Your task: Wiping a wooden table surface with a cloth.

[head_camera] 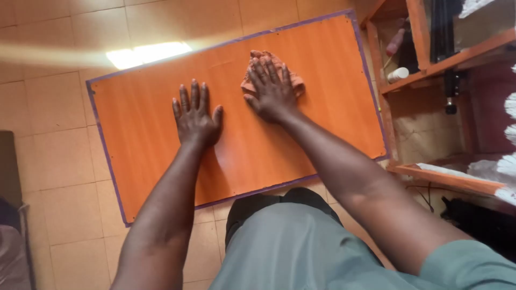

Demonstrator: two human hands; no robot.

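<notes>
An orange wooden board with a purple edge strip lies flat on the tiled floor. My left hand rests palm down on the board near its middle, fingers spread, holding nothing. My right hand presses flat on an orange cloth that lies crumpled on the board's far right part. Most of the cloth is hidden under my palm and fingers.
A wooden shelf unit stands at the right, touching the board's edge, with a pink bottle and a white container inside. Beige floor tiles surround the board. A dark object sits at the left edge.
</notes>
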